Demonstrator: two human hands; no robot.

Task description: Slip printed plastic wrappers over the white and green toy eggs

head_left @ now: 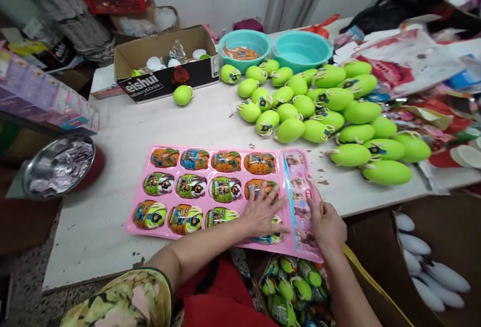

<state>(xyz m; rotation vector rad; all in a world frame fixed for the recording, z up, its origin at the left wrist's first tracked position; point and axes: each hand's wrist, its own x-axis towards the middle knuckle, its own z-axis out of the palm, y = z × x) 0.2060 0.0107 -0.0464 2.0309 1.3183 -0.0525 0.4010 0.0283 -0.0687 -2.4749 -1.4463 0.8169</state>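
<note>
Apart, the left hand (261,211) lies spread over the pink blister tray (176,170) on the table (108,176); the right hand (328,229) grips its right edge. Light, even pressure probably spares the blisters (226,189).

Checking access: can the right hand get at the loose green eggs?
Probably yes: the right hand is at the right end of the tray, and nothing visible bars its way to the nearest eggs.
</note>
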